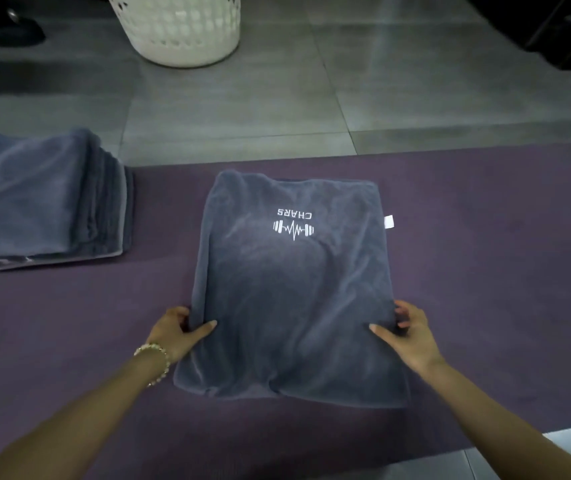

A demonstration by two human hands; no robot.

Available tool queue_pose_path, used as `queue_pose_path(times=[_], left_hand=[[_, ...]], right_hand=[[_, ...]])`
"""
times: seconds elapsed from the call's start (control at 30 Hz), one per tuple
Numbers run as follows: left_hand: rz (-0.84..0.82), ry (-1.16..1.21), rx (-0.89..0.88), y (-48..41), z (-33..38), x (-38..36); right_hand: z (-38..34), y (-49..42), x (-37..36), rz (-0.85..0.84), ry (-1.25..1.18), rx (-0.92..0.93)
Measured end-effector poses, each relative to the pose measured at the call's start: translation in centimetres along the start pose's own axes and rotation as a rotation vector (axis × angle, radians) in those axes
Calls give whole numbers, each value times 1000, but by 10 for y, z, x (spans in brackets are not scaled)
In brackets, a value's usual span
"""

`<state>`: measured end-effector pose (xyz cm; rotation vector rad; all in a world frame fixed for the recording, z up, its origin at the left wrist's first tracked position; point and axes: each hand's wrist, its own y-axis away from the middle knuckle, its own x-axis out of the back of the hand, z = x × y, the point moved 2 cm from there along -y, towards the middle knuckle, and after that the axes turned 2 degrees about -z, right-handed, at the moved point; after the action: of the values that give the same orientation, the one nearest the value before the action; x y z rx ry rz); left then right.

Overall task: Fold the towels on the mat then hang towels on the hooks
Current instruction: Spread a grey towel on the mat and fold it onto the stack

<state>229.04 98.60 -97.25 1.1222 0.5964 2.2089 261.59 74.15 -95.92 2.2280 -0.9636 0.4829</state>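
Grey-blue terry towel with white logo (pixel 291 289) lies mid purple mat (pixel 485 220), part folded. I see left hand (pixel 176 329) and right hand (pixel 407 329) pinching its side edges, thumbs on top, likely for next fold. Folded grey towel stack (pixel 41 199) near mat's far-left edge.

It looked like a gym room, because a purple mat (pixel 485 237) lay on a grey tile floor (pixel 242 116), a towel (pixel 294 299) had a dumbbell logo (pixel 293 229), and a white washing basket (pixel 180 26) stood near.
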Motion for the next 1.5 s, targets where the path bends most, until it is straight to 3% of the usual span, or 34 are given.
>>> queue_pose_path(times=[0.2, 0.3, 0.43, 0.5, 0.63, 0.7, 0.83, 1.0, 1.13, 1.2, 1.37, 1.5], left_hand=[[-136, 54, -38, 34, -3, -14], [-111, 192, -56, 51, -9, -18], [-121, 244, -89, 63, -12, -16], [-44, 205, -154, 64, -11, -13], [276, 76, -277, 66, -13, 12], [338, 56, -273, 65, -23, 19], [274, -13, -146, 60, -43, 12], [232, 121, -42, 50, -46, 13], [179, 82, 9, 47, -43, 15], [77, 51, 34, 46, -42, 12], [-23, 82, 14, 56, -37, 5], [-21, 174, -66, 62, -39, 13]], right_hand=[[10, 14, -2, 89, -63, -70], [12, 28, -5, 116, -61, -74], [23, 47, -11, -78, 95, -83], [29, 54, -10, -144, 129, -85], [34, 60, 4, -22, 96, -70], [37, 61, 9, -1, 109, -74], [42, 64, 2, -2, 191, -54], [31, 55, -6, 112, 237, -10], [25, 50, -12, 175, 203, -85], [26, 49, -14, 171, 242, -137], [25, 50, -8, 13, 174, -236], [25, 59, 1, -171, 178, -131]])
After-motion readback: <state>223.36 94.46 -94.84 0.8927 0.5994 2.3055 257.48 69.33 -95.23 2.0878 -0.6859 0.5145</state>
